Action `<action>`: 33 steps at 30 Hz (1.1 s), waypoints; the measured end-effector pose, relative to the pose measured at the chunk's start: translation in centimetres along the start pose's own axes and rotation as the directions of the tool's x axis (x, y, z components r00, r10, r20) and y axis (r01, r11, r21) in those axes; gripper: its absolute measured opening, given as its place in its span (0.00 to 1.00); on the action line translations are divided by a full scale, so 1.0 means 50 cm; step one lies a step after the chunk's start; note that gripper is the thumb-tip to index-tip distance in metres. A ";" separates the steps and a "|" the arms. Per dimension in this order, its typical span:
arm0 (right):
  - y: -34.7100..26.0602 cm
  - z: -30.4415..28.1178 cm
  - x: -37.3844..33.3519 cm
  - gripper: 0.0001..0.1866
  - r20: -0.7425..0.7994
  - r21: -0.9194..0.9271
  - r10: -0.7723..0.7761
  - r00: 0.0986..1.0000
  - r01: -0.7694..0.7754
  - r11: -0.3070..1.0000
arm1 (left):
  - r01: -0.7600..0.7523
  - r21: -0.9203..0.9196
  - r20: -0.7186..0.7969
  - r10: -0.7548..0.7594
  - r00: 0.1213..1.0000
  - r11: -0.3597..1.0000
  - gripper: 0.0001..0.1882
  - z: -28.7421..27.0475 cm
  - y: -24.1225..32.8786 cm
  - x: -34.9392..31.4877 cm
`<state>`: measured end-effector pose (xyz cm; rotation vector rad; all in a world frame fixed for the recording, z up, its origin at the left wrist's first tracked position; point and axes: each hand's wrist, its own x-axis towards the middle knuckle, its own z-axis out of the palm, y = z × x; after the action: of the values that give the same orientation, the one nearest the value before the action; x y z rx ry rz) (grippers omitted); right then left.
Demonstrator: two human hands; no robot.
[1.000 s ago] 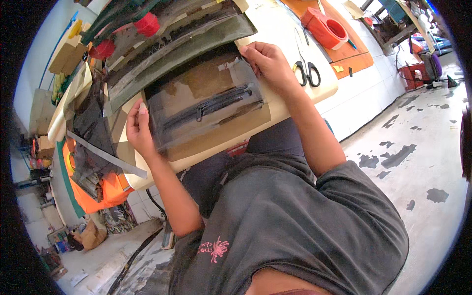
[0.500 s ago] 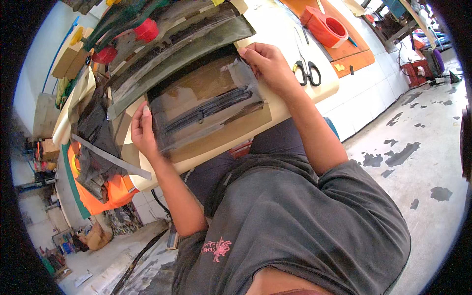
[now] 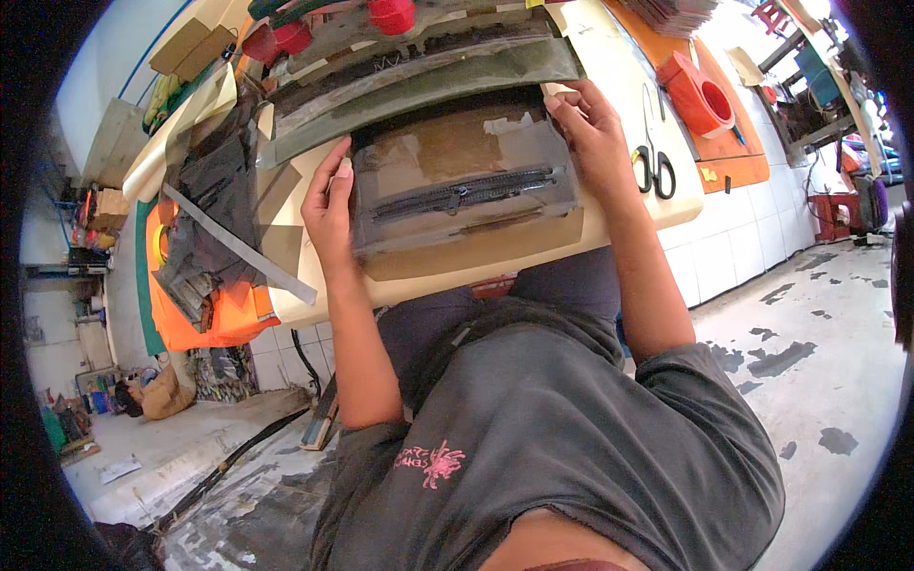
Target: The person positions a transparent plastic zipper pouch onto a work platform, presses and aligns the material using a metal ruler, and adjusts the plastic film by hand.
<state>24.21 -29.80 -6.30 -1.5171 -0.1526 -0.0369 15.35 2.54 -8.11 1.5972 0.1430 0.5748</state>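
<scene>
A brownish-grey panel (image 3: 428, 157) with smeared, glossy patches lies in front of me, with a dark zipper (image 3: 464, 194) running across its lower half. At its upper left corner, my left hand (image 3: 328, 202) pinches the edge between thumb and fingers. My right hand (image 3: 592, 133) grips the upper right corner, fingers curled. Just beyond the panel's far edge lies a long olive-dark strip (image 3: 419, 92). Under the panel's near edge a plain tan-brown border (image 3: 476, 246) shows.
Black-handled scissors (image 3: 653, 171) lie right of my right hand. Farther right, a red tape dispenser (image 3: 700, 95) rests on an orange board (image 3: 738, 152). Dark scraps (image 3: 214, 190) and a grey strip (image 3: 243, 243) hang at the table's left, above orange fabric (image 3: 214, 319).
The whole view has shifted, so the table appears farther right. The panel sits more level, and its zipper looks straighter. Both hands remain at its two sides.
</scene>
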 end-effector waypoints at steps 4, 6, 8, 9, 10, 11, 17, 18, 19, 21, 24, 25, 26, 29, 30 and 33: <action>-0.012 0.000 -0.001 0.16 0.033 -0.025 0.033 0.999 -0.032 0.999 | 0.008 0.035 0.075 -0.011 0.997 0.999 0.21 -0.005 0.012 0.007; -0.013 0.002 -0.001 0.15 0.023 -0.021 0.040 0.999 -0.039 0.999 | 0.045 0.035 0.094 -0.048 0.994 0.998 0.22 -0.014 0.011 0.016; -0.006 -0.006 0.003 0.17 0.043 -0.065 0.030 0.999 -0.027 0.998 | 0.082 0.094 0.157 -0.096 0.983 0.992 0.24 -0.019 0.012 0.023; -0.002 -0.011 0.007 0.19 0.065 -0.106 0.023 0.998 -0.016 0.994 | 0.081 0.092 0.160 -0.095 0.982 0.992 0.24 -0.021 0.011 0.026; 0.000 -0.014 0.011 0.19 0.062 -0.108 0.022 0.998 -0.015 0.994 | 0.035 0.119 0.188 -0.057 0.980 0.992 0.24 -0.023 0.010 0.029; 0.002 -0.017 0.017 0.20 0.107 -0.124 0.094 0.990 -0.081 0.989 | -0.013 0.145 0.217 -0.019 0.976 0.989 0.25 -0.024 0.008 0.030; 0.022 -0.014 0.025 0.23 0.085 -0.210 0.010 0.996 0.009 0.978 | -0.058 0.238 0.245 -0.002 0.969 0.970 0.26 -0.021 0.011 0.027; 0.023 -0.016 0.026 0.23 0.107 -0.249 -0.022 0.994 0.048 0.967 | -0.058 0.235 0.249 -0.002 0.969 0.970 0.26 -0.020 0.012 0.027; 0.024 -0.016 0.025 0.23 0.103 -0.251 -0.022 0.994 0.047 0.967 | -0.059 0.235 0.262 -0.004 0.965 0.970 0.26 -0.019 0.015 0.027; 0.024 -0.013 0.023 0.24 0.135 -0.206 -0.037 0.990 0.065 0.976 | -0.061 0.235 0.275 -0.006 0.961 0.970 0.26 -0.019 0.014 0.026; 0.021 -0.011 0.021 0.24 0.142 -0.234 -0.079 0.987 0.112 0.966 | -0.085 0.224 0.276 0.021 0.961 0.971 0.26 -0.016 0.014 0.019; 0.018 -0.012 0.018 0.24 0.140 -0.234 -0.078 0.987 0.110 0.966 | -0.035 0.177 0.257 -0.012 0.966 0.984 0.26 -0.009 0.022 0.014; 0.012 -0.012 0.015 0.24 0.139 -0.234 -0.067 0.988 0.099 0.967 | 0.015 0.128 0.240 -0.045 0.970 0.992 0.27 -0.005 0.026 0.011; 0.011 -0.008 0.013 0.23 0.124 -0.197 -0.028 0.992 0.052 0.979 | -0.025 0.218 0.246 -0.031 0.969 0.976 0.28 -0.012 0.022 0.015; 0.013 -0.008 0.013 0.23 0.107 -0.162 0.003 0.994 0.015 0.987 | -0.024 0.218 0.246 -0.031 0.969 0.976 0.28 -0.011 0.022 0.015; 0.010 -0.006 0.008 0.20 0.056 -0.120 0.008 0.998 -0.001 0.993 | -0.078 0.211 0.212 0.032 0.977 0.974 0.27 -0.007 0.025 0.014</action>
<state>24.68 -30.04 -6.78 -1.6387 -0.1950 0.0009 15.51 2.99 -6.73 1.8697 0.0048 0.4419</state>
